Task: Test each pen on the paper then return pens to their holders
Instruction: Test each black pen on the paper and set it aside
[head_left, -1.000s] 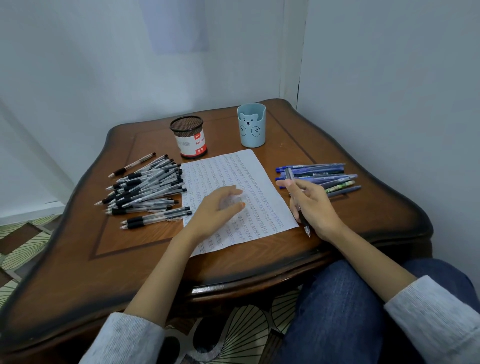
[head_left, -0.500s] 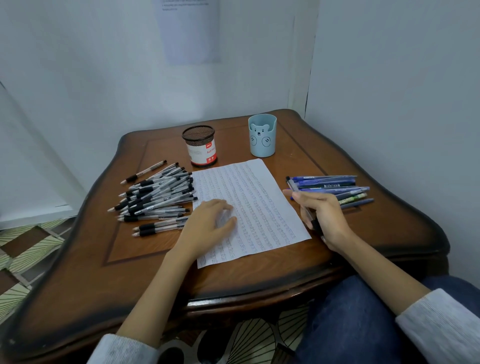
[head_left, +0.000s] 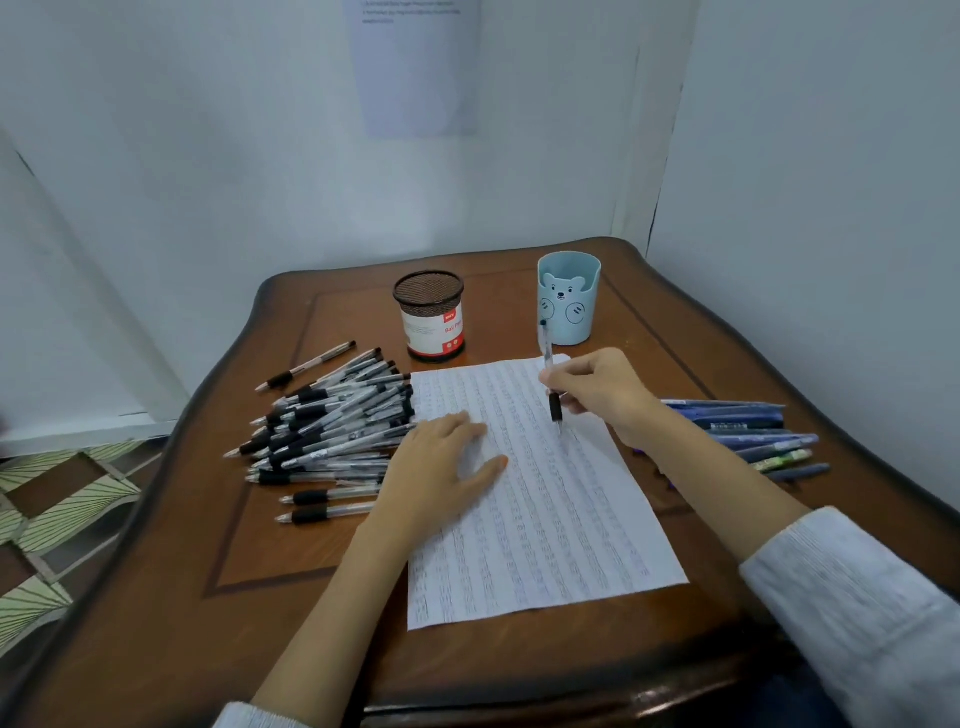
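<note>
The pen (head_left: 546, 351) being tried is a slim one with a clear barrel, a black rubber grip near the point and a small dark button at its top end. It stands almost upright over the upper part of the paper (head_left: 550, 535), its tip down at the sheet; whether it quite touches cannot be told. The right hand (head_left: 602, 395) holds it in a writing grip, fingers and thumb curled together and pinching the barrel just above the black grip. The paper is a white sheet lying slightly askew in the middle of the brown wooden table (head_left: 249, 639), and it is covered from top to bottom with close rows of faint bluish scribbles. The left hand (head_left: 441, 473) lies flat on the left edge of the sheet, fingers straight and a little apart, thumb held out to the side. Just left of the paper lies a loose heap of matching clear pens (head_left: 332, 426) with black grips, one lying apart at the far edge. To the right, partly behind the right forearm, lies a smaller row of blue pens (head_left: 753, 434), one with a green body. Beyond the paper stand two holders: a dark mesh cup (head_left: 431, 317) with a white and red label, and a pale blue cup (head_left: 569, 304) with a bear face.
</note>
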